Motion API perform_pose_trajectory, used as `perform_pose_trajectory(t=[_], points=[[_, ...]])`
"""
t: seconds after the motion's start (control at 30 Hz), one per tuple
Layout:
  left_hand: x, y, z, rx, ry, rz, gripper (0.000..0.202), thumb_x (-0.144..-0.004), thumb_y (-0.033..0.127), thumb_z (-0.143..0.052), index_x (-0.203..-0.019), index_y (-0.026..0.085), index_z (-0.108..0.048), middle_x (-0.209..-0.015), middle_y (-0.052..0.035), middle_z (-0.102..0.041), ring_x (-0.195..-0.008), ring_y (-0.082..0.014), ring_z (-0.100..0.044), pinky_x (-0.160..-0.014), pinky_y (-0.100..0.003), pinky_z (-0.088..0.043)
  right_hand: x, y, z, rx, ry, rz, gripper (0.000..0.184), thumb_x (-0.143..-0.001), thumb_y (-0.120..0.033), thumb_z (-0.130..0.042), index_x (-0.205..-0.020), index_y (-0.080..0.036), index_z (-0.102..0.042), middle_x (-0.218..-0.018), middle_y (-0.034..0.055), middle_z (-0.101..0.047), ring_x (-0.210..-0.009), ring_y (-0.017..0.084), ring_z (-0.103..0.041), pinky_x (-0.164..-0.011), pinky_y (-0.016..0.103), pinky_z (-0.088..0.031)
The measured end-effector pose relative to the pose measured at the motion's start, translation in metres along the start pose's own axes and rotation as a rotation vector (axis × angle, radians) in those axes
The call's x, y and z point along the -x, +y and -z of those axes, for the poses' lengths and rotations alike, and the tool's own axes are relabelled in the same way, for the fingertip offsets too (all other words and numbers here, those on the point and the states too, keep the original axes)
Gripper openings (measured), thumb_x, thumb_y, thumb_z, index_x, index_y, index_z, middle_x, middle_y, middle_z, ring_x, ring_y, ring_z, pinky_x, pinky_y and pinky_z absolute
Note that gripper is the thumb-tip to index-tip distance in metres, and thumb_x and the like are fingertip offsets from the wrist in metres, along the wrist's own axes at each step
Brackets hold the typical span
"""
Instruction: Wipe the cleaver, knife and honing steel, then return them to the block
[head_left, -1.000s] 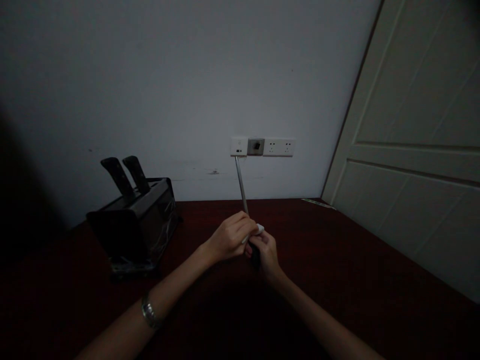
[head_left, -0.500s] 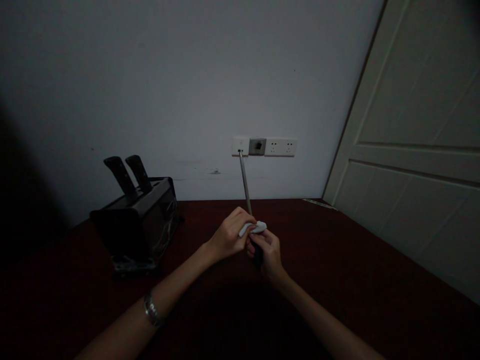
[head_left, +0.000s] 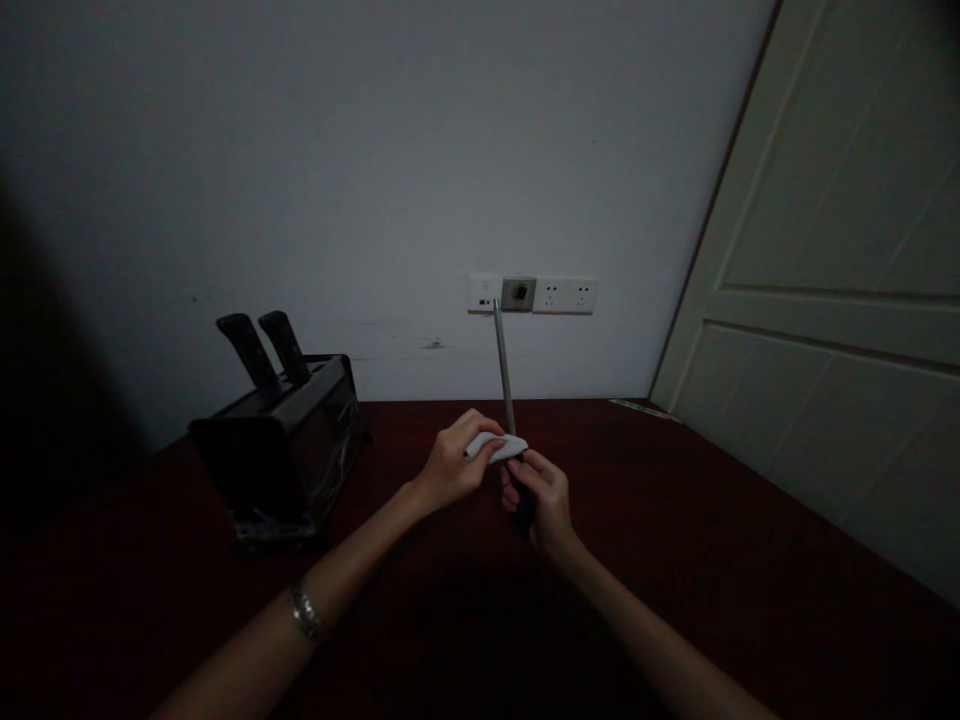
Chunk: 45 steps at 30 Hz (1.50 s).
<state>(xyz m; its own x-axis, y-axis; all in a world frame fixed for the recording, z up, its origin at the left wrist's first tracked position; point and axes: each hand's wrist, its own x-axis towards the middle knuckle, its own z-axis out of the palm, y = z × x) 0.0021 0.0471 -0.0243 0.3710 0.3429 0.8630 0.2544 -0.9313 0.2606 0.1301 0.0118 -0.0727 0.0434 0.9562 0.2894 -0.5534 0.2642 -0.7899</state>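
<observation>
My right hand is closed round the dark handle of a honing steel, whose long grey metal rod points up and away toward the wall. My left hand pinches a folded white cloth between thumb and fingers. The cloth lies across the base of the rod, just above the handle, close to my right fingertips. Whether it wraps round the rod I cannot tell. A silver bracelet sits on my left wrist.
A black and grey knife block with two black-handled knives stands at the left on the dark red table. Wall sockets and a switch plate are behind. A pale panelled door rises at the right.
My left hand and the cloth have shifted slightly left, showing more of the cloth. The right hand and the honing steel have moved slightly right, and the view has shifted a little.
</observation>
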Motion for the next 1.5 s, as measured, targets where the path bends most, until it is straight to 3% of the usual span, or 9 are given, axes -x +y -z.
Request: perform_pose_trajectory(t=[0.1, 0.27, 0.37, 0.43, 0.6, 0.7, 0.97, 1.17, 1.5], points=[[-0.001, -0.007, 0.005, -0.045, 0.013, -0.026, 0.006, -0.082, 0.017, -0.05, -0.085, 0.015, -0.055, -0.078, -0.004, -0.057, -0.074, -0.0134, -0.055, -0.066, -0.026, -0.045, -0.002, 0.0, 0.001, 0.035, 0.0, 0.049, 0.018, -0.07, -0.03, -0.063, -0.07, -0.016, -0.053, -0.056, -0.0023, -0.054, -0.037, 0.005, -0.04, -0.033, 0.017, -0.031], [-0.005, -0.01, 0.014, -0.166, 0.205, -0.01, 0.004, -0.081, 0.016, -0.052, -0.085, 0.016, -0.055, -0.078, -0.0026, -0.056, -0.074, -0.0129, -0.054, -0.068, -0.027, -0.045, -0.004, -0.005, -0.003, 0.117, 0.056, 0.084, 0.024, -0.069, -0.033, -0.065, -0.079, -0.017, -0.05, -0.057, -0.0026, -0.057, -0.039, 0.006, -0.042, -0.031, 0.015, -0.029], [-0.007, -0.006, 0.015, -0.207, 0.255, -0.067, 0.008, -0.079, 0.013, -0.054, -0.087, 0.017, -0.055, -0.079, -0.0027, -0.058, -0.076, -0.0133, -0.054, -0.07, -0.028, -0.046, -0.007, -0.006, -0.004, 0.131, 0.082, 0.065, 0.031, -0.066, -0.033, -0.068, -0.078, -0.019, -0.043, -0.059, -0.0024, -0.061, -0.038, 0.006, -0.042, -0.03, 0.014, -0.029], [-0.006, -0.003, 0.013, -0.224, 0.228, -0.151, 0.015, -0.078, 0.009, -0.054, -0.091, 0.016, -0.054, -0.083, -0.0035, -0.06, -0.081, -0.0141, -0.055, -0.073, -0.03, -0.047, -0.008, -0.005, -0.003, 0.131, 0.08, 0.062, 0.033, -0.065, -0.033, -0.068, -0.077, -0.02, -0.04, -0.062, -0.0019, -0.063, -0.037, 0.005, -0.042, -0.03, 0.014, -0.029], [-0.001, -0.005, 0.007, -0.292, 0.011, -0.411, 0.032, -0.077, 0.003, -0.051, -0.107, 0.014, -0.049, -0.101, -0.0096, -0.062, -0.094, -0.0175, -0.055, -0.08, -0.036, -0.049, -0.005, 0.0, -0.003, 0.152, 0.008, 0.033, 0.031, -0.067, -0.034, -0.066, -0.075, -0.02, -0.04, -0.054, -0.0052, -0.059, -0.031, 0.005, -0.04, -0.029, 0.015, -0.029], [0.002, -0.007, 0.004, -0.279, -0.058, -0.457, 0.033, -0.077, 0.004, -0.051, -0.109, 0.012, -0.049, -0.105, -0.012, -0.061, -0.097, -0.0188, -0.055, -0.081, -0.038, -0.049, -0.002, 0.0, -0.004, 0.171, -0.016, 0.037, 0.029, -0.068, -0.034, -0.065, -0.075, -0.02, -0.041, -0.044, -0.0083, -0.052, -0.029, 0.006, -0.04, -0.029, 0.016, -0.03], [0.0, 0.003, -0.003, -0.079, -0.022, -0.342, 0.025, -0.077, 0.007, -0.054, -0.1, 0.014, -0.051, -0.094, -0.0093, -0.061, -0.09, -0.0184, -0.056, -0.076, -0.037, -0.05, -0.002, 0.001, -0.002, 0.186, 0.01, 0.07, 0.028, -0.068, -0.03, -0.065, -0.075, -0.02, -0.04, -0.043, -0.0111, -0.046, -0.03, 0.004, -0.037, -0.029, 0.016, -0.032], [-0.001, 0.008, -0.001, -0.06, -0.12, -0.269, 0.023, -0.08, 0.007, -0.049, -0.101, 0.014, -0.052, -0.092, -0.0083, -0.06, -0.09, -0.0177, -0.053, -0.077, -0.035, -0.048, 0.0, 0.003, -0.003, 0.207, -0.008, 0.059, 0.028, -0.068, -0.032, -0.064, -0.075, -0.02, -0.04, -0.045, -0.0106, -0.047, -0.032, 0.004, -0.036, -0.029, 0.015, -0.032], [-0.002, 0.004, 0.002, 0.012, -0.085, -0.078, 0.009, -0.082, 0.011, -0.048, -0.088, 0.015, -0.053, -0.08, -0.0042, -0.055, -0.077, -0.0133, -0.053, -0.069, -0.027, -0.045, 0.001, 0.003, -0.004, 0.146, 0.009, 0.025, 0.029, -0.066, -0.032, -0.068, -0.076, -0.019, -0.044, -0.052, -0.0082, -0.051, -0.035, 0.004, -0.038, -0.029, 0.015, -0.034]])
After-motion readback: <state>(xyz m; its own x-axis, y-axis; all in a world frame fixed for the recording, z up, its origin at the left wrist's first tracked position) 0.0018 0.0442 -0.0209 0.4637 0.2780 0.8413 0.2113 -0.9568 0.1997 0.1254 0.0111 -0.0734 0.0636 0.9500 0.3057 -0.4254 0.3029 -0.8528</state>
